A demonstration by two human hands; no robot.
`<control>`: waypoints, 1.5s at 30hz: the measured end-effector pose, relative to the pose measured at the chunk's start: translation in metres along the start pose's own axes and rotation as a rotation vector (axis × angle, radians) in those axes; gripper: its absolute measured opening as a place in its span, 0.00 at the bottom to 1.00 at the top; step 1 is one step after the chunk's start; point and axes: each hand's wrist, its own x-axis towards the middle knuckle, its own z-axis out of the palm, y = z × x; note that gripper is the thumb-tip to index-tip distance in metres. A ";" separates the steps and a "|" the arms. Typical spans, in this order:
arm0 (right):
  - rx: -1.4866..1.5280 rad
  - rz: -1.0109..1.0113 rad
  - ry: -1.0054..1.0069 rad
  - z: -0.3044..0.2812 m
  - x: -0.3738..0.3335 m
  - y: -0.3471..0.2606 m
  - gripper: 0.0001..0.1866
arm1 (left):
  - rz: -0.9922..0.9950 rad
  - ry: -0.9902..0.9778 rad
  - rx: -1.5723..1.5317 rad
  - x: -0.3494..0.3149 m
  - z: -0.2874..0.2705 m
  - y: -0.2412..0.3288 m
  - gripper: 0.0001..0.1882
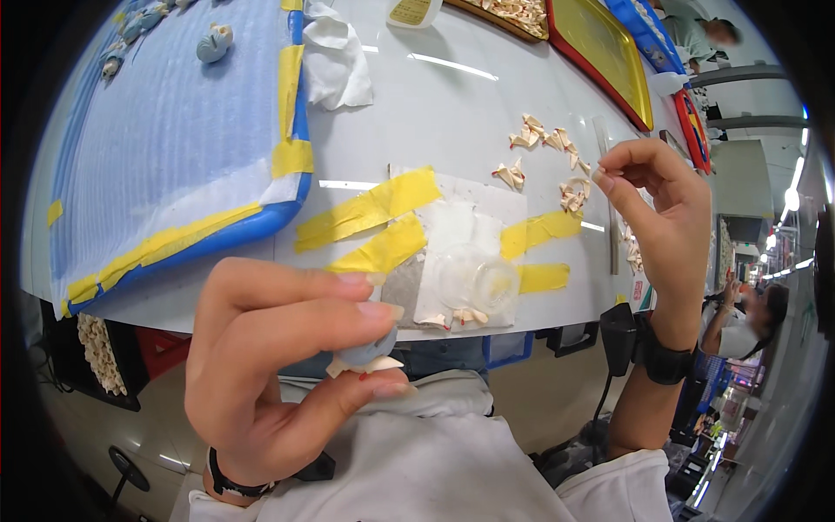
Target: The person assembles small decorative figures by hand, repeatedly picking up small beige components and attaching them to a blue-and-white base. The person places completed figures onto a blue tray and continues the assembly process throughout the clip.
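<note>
My left hand [270,357] is closed around a small blue-grey figurine [370,350], with a cream-coloured piece [365,365] bearing a red spot at its lower side. The fingers cover much of the figurine. My right hand [657,196] is raised over the right of the table, thumb and forefinger pinched together; whatever may be between them is too small to make out. Just left of those fingertips lie several small cream pieces with red tips [527,132]. Between my hands, a clear round plastic cup [491,283] sits on a white pad fixed with yellow tape [370,209].
A blue tray [248,230], lined with pale foam, holds several blue figurines at the left. A white cloth [335,65] lies beside it. Farther back are a gold tray with a red rim [609,52] and a white bottle [413,10]. Other people are at the right.
</note>
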 end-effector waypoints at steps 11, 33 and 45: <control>0.392 0.124 0.141 0.002 -0.037 -0.026 0.05 | -0.334 0.112 -0.494 -0.013 0.018 0.011 0.22; -0.195 -0.418 0.098 0.042 -0.051 -0.055 0.09 | -0.059 -0.043 -0.647 -0.010 0.022 -0.010 0.22; 0.571 -0.086 0.060 0.062 -0.089 -0.074 0.08 | -0.346 0.239 -0.665 -0.008 0.043 0.014 0.27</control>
